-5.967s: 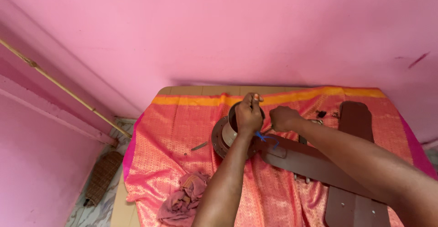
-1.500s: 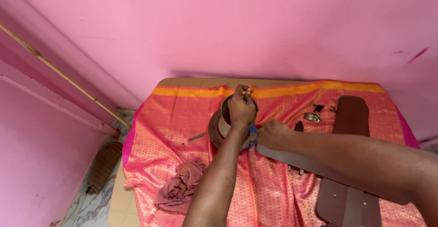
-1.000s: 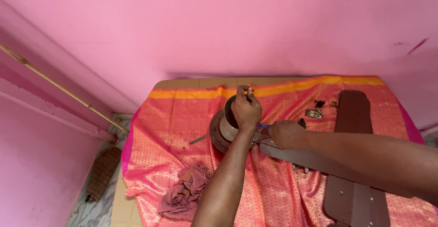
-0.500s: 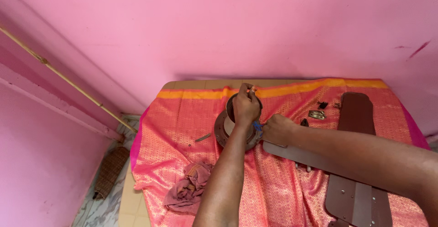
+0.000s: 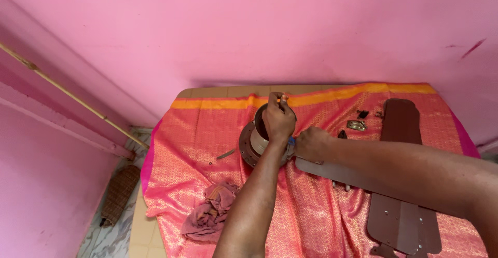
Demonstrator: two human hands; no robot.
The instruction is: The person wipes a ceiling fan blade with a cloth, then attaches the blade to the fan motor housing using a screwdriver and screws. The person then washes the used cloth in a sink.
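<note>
two fan blades, one motor housing, one rag

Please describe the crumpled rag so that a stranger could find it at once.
Start from the table covered by the orange-pink cloth. Near its front left corner, below the round brown fan motor, lies the rag. It is the only soft, bunched, dusty-pink thing; its neighbours are hard brown parts.

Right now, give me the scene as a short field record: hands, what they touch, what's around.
left hand: on top of the fan motor housing, fingers pinched on something small, too small to tell
right hand: resting on the inner end of a brown fan blade, beside the housing
surface: table covered by an orange-pink cloth
loose blade: second brown blade lying at the right
small parts: metal bracket near the second blade
rag: crumpled pink rag at the near left
</note>
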